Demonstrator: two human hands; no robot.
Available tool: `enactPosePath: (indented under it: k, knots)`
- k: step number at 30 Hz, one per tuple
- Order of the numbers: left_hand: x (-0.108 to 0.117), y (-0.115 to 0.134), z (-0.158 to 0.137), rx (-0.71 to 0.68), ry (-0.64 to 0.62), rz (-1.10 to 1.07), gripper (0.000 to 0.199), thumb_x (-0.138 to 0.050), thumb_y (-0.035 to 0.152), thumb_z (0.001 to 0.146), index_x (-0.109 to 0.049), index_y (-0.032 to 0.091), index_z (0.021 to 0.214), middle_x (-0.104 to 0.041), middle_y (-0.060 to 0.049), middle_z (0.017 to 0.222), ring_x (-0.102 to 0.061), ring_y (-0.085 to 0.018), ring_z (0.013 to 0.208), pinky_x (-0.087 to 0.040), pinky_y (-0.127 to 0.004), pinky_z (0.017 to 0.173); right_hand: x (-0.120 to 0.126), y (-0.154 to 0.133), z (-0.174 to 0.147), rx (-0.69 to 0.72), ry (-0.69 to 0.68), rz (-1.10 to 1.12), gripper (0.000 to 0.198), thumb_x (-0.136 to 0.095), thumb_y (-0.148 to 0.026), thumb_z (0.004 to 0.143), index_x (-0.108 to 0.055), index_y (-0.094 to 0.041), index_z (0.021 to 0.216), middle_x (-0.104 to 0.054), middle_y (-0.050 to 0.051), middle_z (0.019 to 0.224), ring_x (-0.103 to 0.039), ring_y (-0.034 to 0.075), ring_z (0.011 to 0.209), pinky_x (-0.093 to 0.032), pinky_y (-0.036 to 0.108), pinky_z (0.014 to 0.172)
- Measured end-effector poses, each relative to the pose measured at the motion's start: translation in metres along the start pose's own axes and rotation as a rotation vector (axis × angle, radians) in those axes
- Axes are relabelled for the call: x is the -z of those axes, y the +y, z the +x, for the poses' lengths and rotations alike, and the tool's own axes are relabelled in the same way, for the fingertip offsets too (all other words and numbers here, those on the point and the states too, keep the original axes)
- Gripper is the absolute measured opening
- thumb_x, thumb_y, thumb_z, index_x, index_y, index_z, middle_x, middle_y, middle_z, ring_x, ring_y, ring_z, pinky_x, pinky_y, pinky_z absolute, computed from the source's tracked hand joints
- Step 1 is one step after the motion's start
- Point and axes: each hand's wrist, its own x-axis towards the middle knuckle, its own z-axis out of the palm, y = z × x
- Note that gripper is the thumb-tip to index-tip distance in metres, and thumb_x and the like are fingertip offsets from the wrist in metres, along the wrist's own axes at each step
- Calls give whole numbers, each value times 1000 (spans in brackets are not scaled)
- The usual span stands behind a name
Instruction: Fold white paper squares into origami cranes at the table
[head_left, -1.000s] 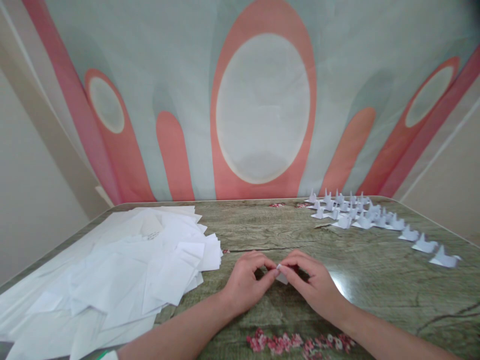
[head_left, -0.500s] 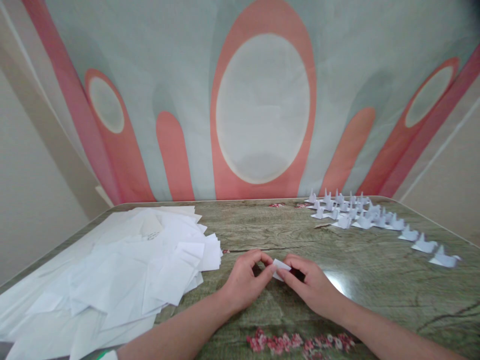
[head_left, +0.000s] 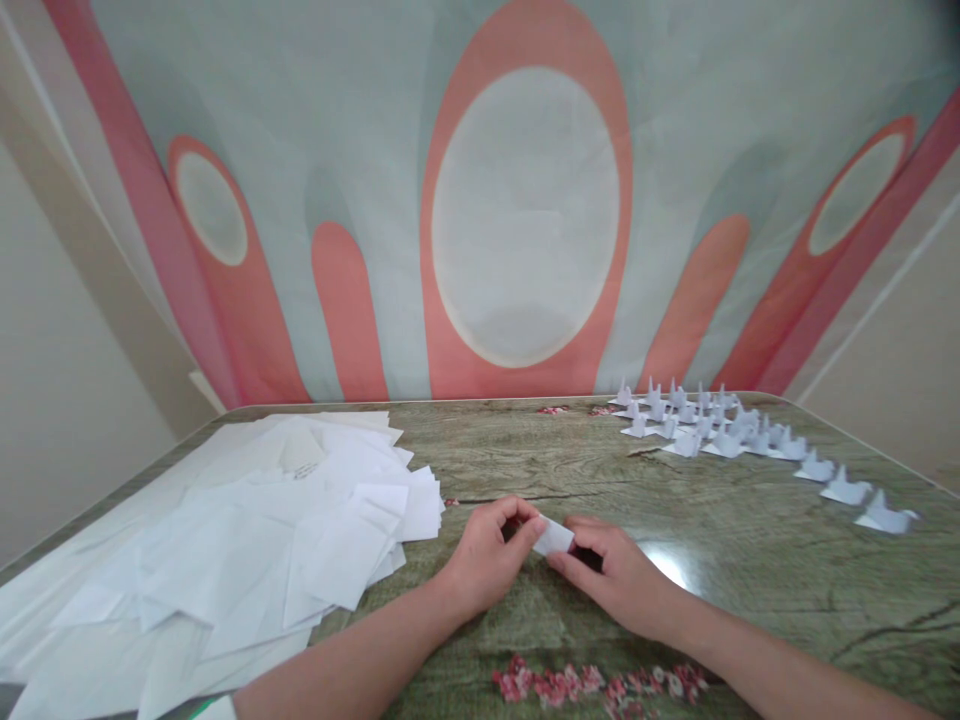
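A small folded piece of white paper is held just above the middle of the table. My left hand pinches its left end between thumb and forefinger. At its right end, my right hand has the thumb below the lower edge and the fingers curled behind. Part of that right-hand grip is hidden. Off to the right, several folded white paper figures with upright points stand in rows.
A spread heap of loose white paper sheets covers the left of the wood-patterned table. Pink flowers are printed near its front edge. Behind it rises a wall hanging with coral and white shapes.
My right thumb has slid down off the paper's face to its lower edge, so more of the paper shows. The paper has tilted and shifted slightly left.
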Motion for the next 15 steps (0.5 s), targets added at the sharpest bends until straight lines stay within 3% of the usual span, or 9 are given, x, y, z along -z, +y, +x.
enactPosePath:
  k: [6, 10, 15]
  knots:
    - [0, -2, 3, 33, 34, -77, 22, -55, 34, 79, -61, 14, 73, -58, 1, 65, -51, -12, 62, -41, -21, 60, 3, -1, -2, -18, 13, 70, 28, -50, -32, 85, -49, -17, 61, -48, -2, 64, -47, 13, 62, -35, 25, 58]
    - [1, -5, 5, 37, 47, -119, 24, -54, 36, 80, -62, 14, 76, -60, 0, 67, -53, -13, 64, -42, -22, 61, 7, -2, -1, -45, 86, 222, 27, -41, -36, 90, -55, -18, 74, -52, 0, 73, -50, 13, 68, -39, 25, 61]
    - [2, -3, 3, -1, 9, -39, 21, -54, 32, 81, -64, 15, 77, -63, -1, 70, -54, -13, 66, -43, -22, 63, 8, 2, 2, -56, 123, 248, 28, -44, -36, 88, -60, -18, 75, -55, 1, 72, -52, 15, 69, -40, 26, 63]
